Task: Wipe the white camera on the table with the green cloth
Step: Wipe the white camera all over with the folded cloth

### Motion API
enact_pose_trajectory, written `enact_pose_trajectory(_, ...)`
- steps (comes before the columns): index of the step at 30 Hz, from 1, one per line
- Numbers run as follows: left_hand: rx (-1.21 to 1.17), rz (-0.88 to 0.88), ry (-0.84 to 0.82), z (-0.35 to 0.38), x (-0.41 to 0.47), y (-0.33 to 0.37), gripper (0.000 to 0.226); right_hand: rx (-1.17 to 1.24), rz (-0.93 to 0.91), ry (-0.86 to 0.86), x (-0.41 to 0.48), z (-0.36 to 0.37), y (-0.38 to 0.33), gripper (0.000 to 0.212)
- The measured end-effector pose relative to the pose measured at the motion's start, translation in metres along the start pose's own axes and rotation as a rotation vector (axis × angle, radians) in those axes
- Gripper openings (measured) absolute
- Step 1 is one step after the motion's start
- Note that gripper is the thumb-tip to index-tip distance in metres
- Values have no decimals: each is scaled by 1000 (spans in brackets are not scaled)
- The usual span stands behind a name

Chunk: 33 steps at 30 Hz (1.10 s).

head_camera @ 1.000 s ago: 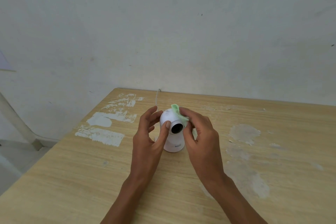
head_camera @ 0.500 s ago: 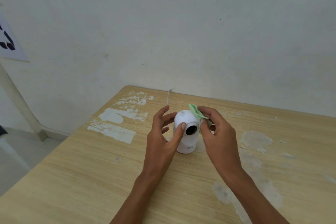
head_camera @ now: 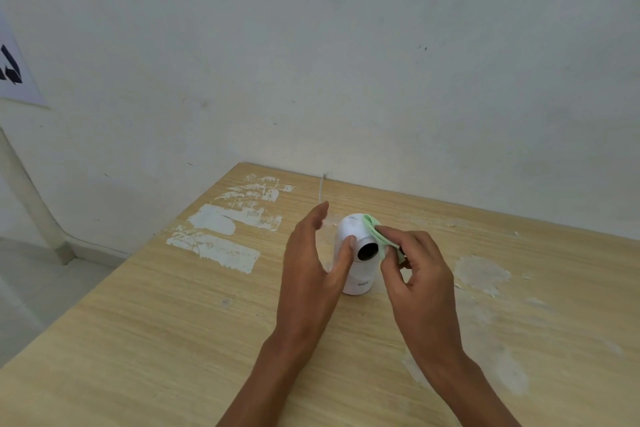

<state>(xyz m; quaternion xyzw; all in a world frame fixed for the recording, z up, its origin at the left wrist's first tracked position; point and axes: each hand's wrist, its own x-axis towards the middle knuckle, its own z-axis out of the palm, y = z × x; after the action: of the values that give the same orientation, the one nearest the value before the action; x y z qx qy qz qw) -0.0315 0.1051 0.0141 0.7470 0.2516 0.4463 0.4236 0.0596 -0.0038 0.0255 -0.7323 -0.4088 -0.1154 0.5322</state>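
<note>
Just below and right of the frame's centre, the white camera stands upright on the wooden table, its base flat on the wood and its round head turned so that the dark lens looks toward the lower part of the frame, at the person. It stands between the two hands, and both touch it. The left hand is on its left side: the thumb presses on the head just beside the lens, while the other fingers are spread loosely behind the head and do not close around it, so this hand braces more than it grips. The right hand is on the right side and pinches the green cloth, which is bunched against the upper right of the head, touching the edge of the lens ring. The camera's long axis is vertical, but the lens axis points toward the viewer, so in my judgement the next stroke must go leftward across the lens face or over the top. The right hand is the nearer one for that work. A thin white cable runs from behind the camera toward the far edge of the table. If the cloth pushes too hard, the head may turn or the camera may tip to the left, so the thumb there matters.
</note>
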Motion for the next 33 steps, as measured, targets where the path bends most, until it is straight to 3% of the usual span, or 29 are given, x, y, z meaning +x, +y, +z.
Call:
enact_pose_trajectory(3, 129, 192, 85, -5, -16, 18, 33, 89, 10, 21, -4, -4, -9, 34)
enact_pose_trajectory(8, -119, -30, -152, -1, -33, 41, 31, 309, 125, -66, -8, -10, -23, 28)
enact_pose_trajectory(12, -391, -210, -116, -9, -32, 42, 23, 352, 107, -175, -14, -17, -30, 27)
enact_pose_trajectory(16, -292, -174, 14, -20, -20, 34, 17, 251, 86, -65, -11, -19, -19, 28)
enact_pose_trajectory(20, -71, 13, 117, -26, -4, 29, 21, 43, 113, -82, 3, -9, 4, 39)
enact_pose_trajectory(25, 281, 324, -27, -1, 0, 16, 28, 120, 145, -107, 2, 4, 11, 45)
enact_pose_trajectory(30, 471, 547, -13, 8, -3, -6, 28, 137, 123, -88, 1, 8, 12, 48)
enact_pose_trajectory(33, 486, 551, -36, 6, 2, -8, 33, 129, 106, -63, 0, 10, 14, 49)
